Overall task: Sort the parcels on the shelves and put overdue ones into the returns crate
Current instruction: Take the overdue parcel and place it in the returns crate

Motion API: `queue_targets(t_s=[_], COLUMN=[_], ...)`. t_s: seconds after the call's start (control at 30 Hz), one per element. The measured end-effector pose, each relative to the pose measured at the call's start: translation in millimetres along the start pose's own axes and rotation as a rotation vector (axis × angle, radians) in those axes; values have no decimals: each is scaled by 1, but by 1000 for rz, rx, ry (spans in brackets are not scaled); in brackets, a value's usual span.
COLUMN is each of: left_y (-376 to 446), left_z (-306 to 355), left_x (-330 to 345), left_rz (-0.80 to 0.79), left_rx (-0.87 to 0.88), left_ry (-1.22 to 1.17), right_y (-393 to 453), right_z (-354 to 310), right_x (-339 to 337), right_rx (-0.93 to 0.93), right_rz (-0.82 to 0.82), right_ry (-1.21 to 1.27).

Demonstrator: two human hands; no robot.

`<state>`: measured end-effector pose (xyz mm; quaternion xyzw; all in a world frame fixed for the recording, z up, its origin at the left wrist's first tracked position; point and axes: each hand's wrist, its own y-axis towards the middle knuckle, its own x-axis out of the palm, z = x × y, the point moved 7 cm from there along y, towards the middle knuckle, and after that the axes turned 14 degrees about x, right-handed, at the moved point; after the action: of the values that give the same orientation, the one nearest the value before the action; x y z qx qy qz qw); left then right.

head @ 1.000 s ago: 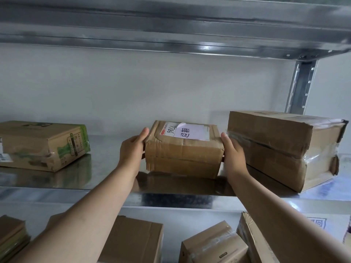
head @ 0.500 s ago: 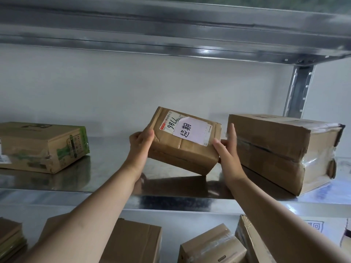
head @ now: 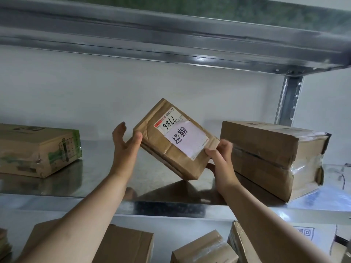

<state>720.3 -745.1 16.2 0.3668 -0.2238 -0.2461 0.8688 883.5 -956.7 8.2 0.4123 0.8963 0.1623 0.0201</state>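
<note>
Both arms reach up, and the small parcel (head: pixel 175 141) is tilted in mid-air above the metal shelf (head: pixel 106 179), label facing us. Left hand (head: pixel 125 143) pinches its left corner, thumb on top; right hand (head: pixel 221 160) grips the lower right corner. A bigger box (head: pixel 273 158) sits just right of the parcel.

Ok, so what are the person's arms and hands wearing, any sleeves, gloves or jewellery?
Nothing visible. Both forearms are bare up to the frame edge, with no sleeves in view. The left hand and right hand have no gloves, and no rings, watch or bracelet show on fingers or wrists.
</note>
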Motion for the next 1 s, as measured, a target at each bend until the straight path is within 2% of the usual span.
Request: queue_targets(t_s=[0.07,0.17,0.33,0.43,0.7,0.87,1.0], left_y=[2,-4,-22,-20,-22,-36,-56], left_z=[-12,-27,-14,-9,0,12,33], left_x=[-3,3,38,38,46,53,57], left_rz=[14,-70,-396,-378,-320,-289,-316], left_rx=[-85,-202,-195,-179,-203,-188,-174], left_ry=[-9,56,-98,-151,-191,-150,-110], right_y=[-3,-5,-8,-8,1,8,-10], right_z=[-3,0,9,15,14,12,-8], right_x=[3,7,28,35,27,21,18], right_rx=[-14,5,96,112,89,142,109], right_rz=[-8,-36,-273,-343,-193,-202,-228], right_ry=[-37,-68,-220,-258,-302,-71,67])
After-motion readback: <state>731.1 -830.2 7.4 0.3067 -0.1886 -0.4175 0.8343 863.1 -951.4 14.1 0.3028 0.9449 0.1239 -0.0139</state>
